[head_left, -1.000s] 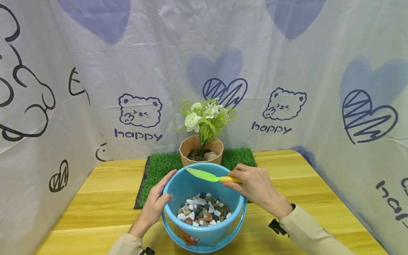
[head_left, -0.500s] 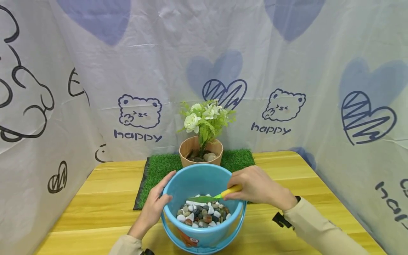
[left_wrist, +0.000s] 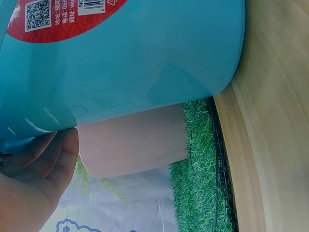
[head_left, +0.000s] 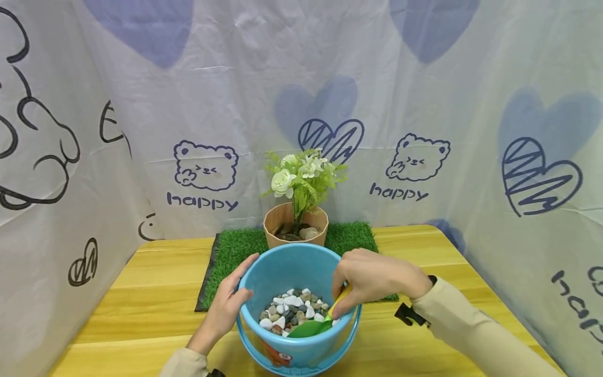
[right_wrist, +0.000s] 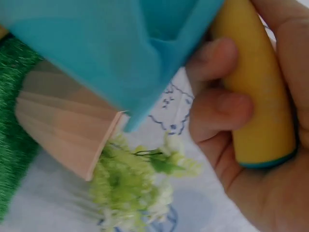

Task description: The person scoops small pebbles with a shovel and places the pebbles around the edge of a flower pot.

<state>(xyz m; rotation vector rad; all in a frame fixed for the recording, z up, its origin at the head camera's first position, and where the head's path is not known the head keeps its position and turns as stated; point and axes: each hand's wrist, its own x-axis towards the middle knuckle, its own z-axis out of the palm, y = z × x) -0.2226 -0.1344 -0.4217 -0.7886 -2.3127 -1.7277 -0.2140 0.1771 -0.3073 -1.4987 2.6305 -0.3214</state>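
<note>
A blue bucket (head_left: 292, 262) with white, grey and brown pebbles (head_left: 294, 303) in its bottom stands at the table's front. My left hand (head_left: 225, 306) grips the bucket's left rim, thumb over the edge and fingers along the outer wall, as the left wrist view also shows. In my right hand (head_left: 369, 277) is a toy trowel, its yellow handle (right_wrist: 260, 87) wrapped by the fingers in the right wrist view. The trowel's green blade (head_left: 308, 329) lies low in the bucket, at the front edge of the pebbles.
Behind the bucket, a pinkish-tan pot (head_left: 275, 222) of white flowers (head_left: 301, 175) with stones inside sits on a green turf mat (head_left: 231, 256). The mat lies on a wooden table (head_left: 127, 298). A printed white cloth (head_left: 264, 68) hangs around the back and sides.
My right hand has lowered the trowel from above the bucket's rim into the pebbles and swung its blade toward the front wall. The left hand has kept its hold on the rim.
</note>
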